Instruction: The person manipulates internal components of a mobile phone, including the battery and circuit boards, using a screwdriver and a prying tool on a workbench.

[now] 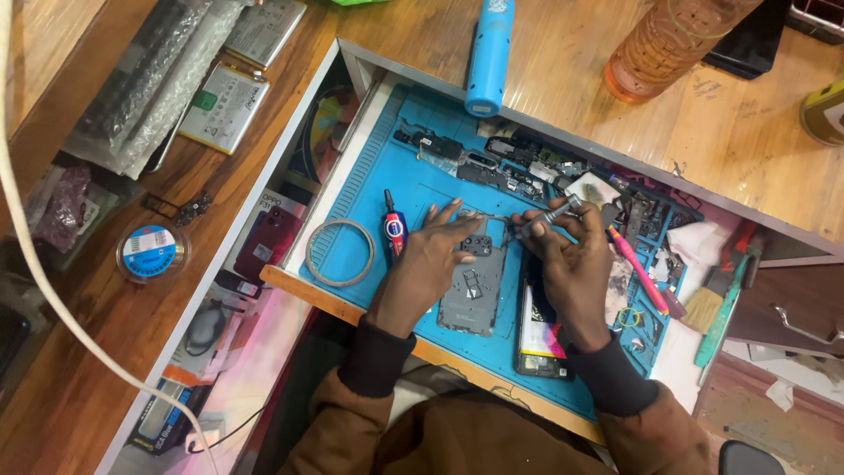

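At the middle of the blue repair mat, our fingers work on an opened phone body. Our left hand lies flat on the phone's upper left edge, fingers spread and pressing it down, the fingertips reaching past its top corner. Our right hand sits just right of the phone, its fingers pinched around a slim metal screwdriver whose tip points left toward the phone's camera end. We cannot tell whether the tip touches.

We judge the phone body light, stiff and thin, with exposed parts that look fragile; holding it by its edges and outer frame seems safest, away from the camera block.

Right of the phone, partly under our right wrist, lies a separated screen. Left of the phone rest a small red and blue tool and a grey ring. Above the phone, loose black parts fill the mat's trays. Farther above, on the wooden table, lies a blue cylinder. Far right of the phone sits a brush.
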